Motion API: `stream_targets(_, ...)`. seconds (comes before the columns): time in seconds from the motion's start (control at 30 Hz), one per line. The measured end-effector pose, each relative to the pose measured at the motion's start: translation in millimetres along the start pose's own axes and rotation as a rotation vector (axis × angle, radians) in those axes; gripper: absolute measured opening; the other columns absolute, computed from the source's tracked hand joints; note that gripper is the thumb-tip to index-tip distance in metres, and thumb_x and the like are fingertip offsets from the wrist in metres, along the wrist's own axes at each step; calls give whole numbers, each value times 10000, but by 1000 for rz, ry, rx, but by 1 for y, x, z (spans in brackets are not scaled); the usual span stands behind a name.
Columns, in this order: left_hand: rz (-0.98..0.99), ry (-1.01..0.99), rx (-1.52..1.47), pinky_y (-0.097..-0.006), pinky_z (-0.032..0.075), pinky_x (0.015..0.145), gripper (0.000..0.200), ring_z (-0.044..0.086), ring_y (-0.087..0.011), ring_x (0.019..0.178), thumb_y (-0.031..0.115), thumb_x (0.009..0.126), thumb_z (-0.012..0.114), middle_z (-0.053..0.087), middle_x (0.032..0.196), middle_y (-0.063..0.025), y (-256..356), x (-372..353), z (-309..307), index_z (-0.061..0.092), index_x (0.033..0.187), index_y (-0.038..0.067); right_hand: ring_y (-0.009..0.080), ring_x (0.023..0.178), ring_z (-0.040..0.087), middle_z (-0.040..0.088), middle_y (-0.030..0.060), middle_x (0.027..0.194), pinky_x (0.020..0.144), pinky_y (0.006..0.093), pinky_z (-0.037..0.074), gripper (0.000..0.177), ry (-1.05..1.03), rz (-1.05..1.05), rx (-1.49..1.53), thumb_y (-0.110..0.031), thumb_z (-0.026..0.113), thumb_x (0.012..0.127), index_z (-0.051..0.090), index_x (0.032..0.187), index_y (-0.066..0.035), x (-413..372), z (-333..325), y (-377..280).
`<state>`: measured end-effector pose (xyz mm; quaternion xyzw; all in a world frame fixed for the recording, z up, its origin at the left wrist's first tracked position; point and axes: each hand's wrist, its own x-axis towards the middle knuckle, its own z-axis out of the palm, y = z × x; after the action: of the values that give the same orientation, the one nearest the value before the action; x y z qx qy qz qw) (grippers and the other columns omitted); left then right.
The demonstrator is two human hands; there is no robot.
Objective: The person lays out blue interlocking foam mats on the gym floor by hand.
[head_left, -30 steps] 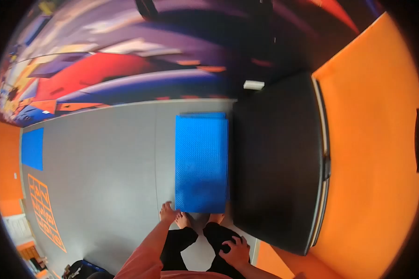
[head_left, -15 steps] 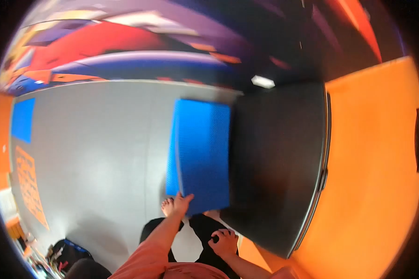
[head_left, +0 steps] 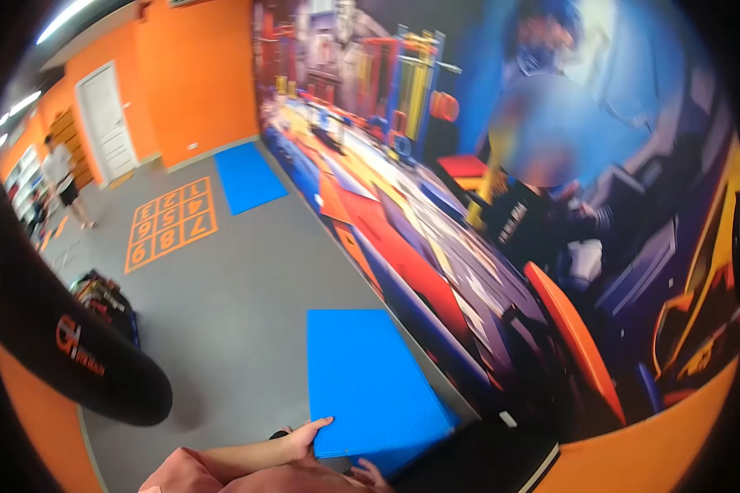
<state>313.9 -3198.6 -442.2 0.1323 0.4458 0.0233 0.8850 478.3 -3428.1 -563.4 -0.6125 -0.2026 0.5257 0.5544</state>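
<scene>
A blue exercise mat (head_left: 362,374) lies in front of me, its near part raised and folded over. My left hand (head_left: 306,439) grips its left edge near the corner, thumb on top and fingers tucked beneath. My right hand (head_left: 372,476) shows only in part at the bottom of the view, close to the mat's near edge, with its fingers apart and nothing visible in them. A black mat or pad (head_left: 460,456) adjoins the blue one on the right.
A black punching bag (head_left: 99,361) hangs at left, with a dark bag of gear (head_left: 107,304) behind it. Another blue mat (head_left: 251,177) lies farther off near an orange number grid (head_left: 171,218). A painted wall (head_left: 436,279) runs along the right. A person (head_left: 64,181) walks far left.
My view has swung up and left, bringing the room and punching bag into sight. The left hand keeps hold of the mat's edge; the right hand has moved from my lap toward the mat.
</scene>
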Motion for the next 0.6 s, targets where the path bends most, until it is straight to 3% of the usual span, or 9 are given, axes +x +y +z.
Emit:
stream_targets(0.13, 161, 15, -143, -481, 480, 1017, 691, 571, -300, 1213, 340, 901, 685, 522, 1390, -153, 3, -38, -40, 368, 1443, 51, 325, 1215, 543, 570, 94, 1303, 1015, 566, 380, 454, -173, 26, 390, -331, 647, 899, 491, 1293, -167, 9, 82, -104)
stream_targets(0.17, 234, -20, -152, -446, 504, 990, 614, 607, -279, 1155, 339, 897, 689, 570, 1325, -139, 4, -31, -61, 435, 1379, 56, 325, 1215, 543, 570, 94, 1303, 1015, 566, 380, 454, -199, 24, 359, -331, 647, 899, 491, 1293, -167, 24, 108, -130)
stream_targets(0.2, 310, -53, -159, -411, 528, 962, 541, 643, -259, 1097, 338, 893, 694, 618, 1260, -125, 14, -29, -77, 501, 1316, 61, 302, 1134, 578, 600, 83, 1215, 966, 539, 409, 411, -103, 113, 378, -311, 691, 861, 527, 1205, -158, 43, 140, -156)
stream_targets(0.23, 330, -61, -181, -411, 528, 962, 541, 643, -259, 1097, 338, 893, 694, 618, 1260, -125, 28, -31, -94, 501, 1316, 61, 279, 1053, 612, 630, 72, 1127, 917, 511, 438, 371, 2, 203, 398, -292, 735, 823, 564, 1118, -148, 57, 167, -168)
stream_targets(0.3, 245, 88, -186, -361, 557, 914, 425, 679, -223, 1002, 332, 879, 707, 671, 1136, -98, 54, -35, -129, 572, 1196, 83, 261, 1039, 622, 615, 71, 1174, 904, 492, 450, 462, -58, 232, 239, -234, 730, 853, 474, 1223, -128, 95, 206, -162)
stream_targets(0.37, 293, 112, -199, -371, 539, 933, 420, 679, -218, 996, 343, 874, 708, 674, 1129, -82, 91, -59, -155, 583, 1189, 93, 312, 1154, 569, 550, 108, 1288, 1007, 546, 395, 548, -131, 325, 230, -176, 723, 849, 410, 1288, -80, 128, 247, -153)
stream_targets(0.43, 218, 115, -231, -371, 513, 953, 411, 672, -213, 1014, 351, 873, 709, 676, 1134, -59, 121, -96, -179, 594, 1170, 92, 302, 1099, 590, 565, 108, 1231, 945, 517, 448, 503, -170, 317, 233, -124, 704, 832, 420, 1246, -83, 148, 292, -159)
stream_targets(0.53, 180, 25, -77, -370, 489, 954, 479, 648, -216, 1082, 472, 927, 611, 671, 1163, -58, 160, -136, -233, 600, 1200, 79, 287, 926, 648, 590, 131, 1100, 735, 434, 540, 565, -158, 205, 275, -66, 710, 794, 364, 1240, -65, 182, 344, -176)
stream_targets(0.6, 199, -22, 180, -372, 482, 935, 622, 630, -222, 1133, 601, 969, 450, 664, 1198, -87, 183, -166, -257, 594, 1238, 60, 273, 893, 651, 585, 125, 1078, 716, 425, 550, 502, -175, 196, 295, -57, 687, 802, 396, 1211, -66, 205, 365, -194)
